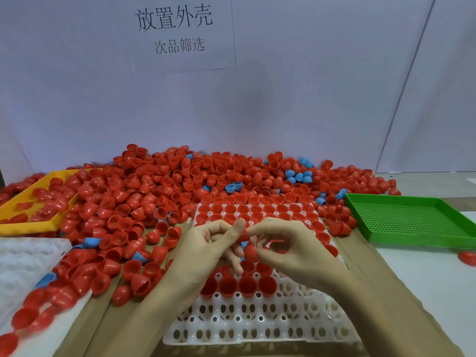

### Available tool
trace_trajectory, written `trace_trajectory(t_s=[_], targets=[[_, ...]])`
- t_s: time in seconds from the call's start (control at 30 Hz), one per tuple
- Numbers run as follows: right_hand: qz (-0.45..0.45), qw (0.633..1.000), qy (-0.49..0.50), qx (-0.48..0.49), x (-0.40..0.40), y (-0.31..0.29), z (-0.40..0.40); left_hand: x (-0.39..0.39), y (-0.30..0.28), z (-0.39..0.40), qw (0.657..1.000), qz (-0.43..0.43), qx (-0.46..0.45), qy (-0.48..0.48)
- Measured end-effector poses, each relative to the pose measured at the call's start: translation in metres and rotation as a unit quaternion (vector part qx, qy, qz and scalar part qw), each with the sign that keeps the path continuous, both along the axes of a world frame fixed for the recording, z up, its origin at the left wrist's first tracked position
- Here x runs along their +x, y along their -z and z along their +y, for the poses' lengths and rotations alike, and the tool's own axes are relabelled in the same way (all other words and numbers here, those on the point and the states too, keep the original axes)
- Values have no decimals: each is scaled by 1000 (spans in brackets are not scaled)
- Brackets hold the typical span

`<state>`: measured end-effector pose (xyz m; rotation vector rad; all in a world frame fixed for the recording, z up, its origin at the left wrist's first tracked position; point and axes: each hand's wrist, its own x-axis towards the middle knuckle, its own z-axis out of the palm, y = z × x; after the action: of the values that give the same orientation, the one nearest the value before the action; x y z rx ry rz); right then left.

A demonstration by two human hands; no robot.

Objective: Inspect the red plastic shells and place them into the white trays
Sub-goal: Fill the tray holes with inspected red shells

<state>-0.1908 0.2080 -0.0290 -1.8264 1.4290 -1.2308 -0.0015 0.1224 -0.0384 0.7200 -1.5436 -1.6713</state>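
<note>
A big heap of red plastic shells (164, 191) covers the back and left of the table. In front of it lies a white tray (257, 320) with egg-like pockets; its far rows hold red shells and a row of three sits near the middle. Both hands meet above the tray. My left hand (206, 248) holds red shells in its curled fingers, with a bit of blue showing among them. My right hand (291, 248) pinches a red shell (250, 253) between thumb and fingers, right against the left hand.
A yellow tray (31, 225) with some red shells sits at the left, a green perforated tray (412, 220) at the right. Another white tray (28, 258) lies at the near left. Blue shells (298, 176) are scattered in the heap. A paper sign hangs on the back wall.
</note>
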Motion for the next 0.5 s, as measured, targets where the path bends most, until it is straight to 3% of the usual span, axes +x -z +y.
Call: trace_trajectory(t_s=[0.17, 0.27, 0.37, 0.43, 0.5], targets=[[63, 997, 26, 25, -23, -9, 3, 3, -6, -1, 1000, -12, -26, -9], [134, 986, 33, 89, -48, -16, 10, 9, -8, -5, 985, -73, -141, -63], [147, 979, 7, 140, -63, -20, 19, 12, -3, -5, 930, -152, -324, -85], [168, 972, -14, 165, -66, -20, 21, 10, 0, -1, 889, -173, -424, -26], [184, 965, -33, 181, -63, -18, 20, 6, 3, 4, 866, -178, -463, 57]])
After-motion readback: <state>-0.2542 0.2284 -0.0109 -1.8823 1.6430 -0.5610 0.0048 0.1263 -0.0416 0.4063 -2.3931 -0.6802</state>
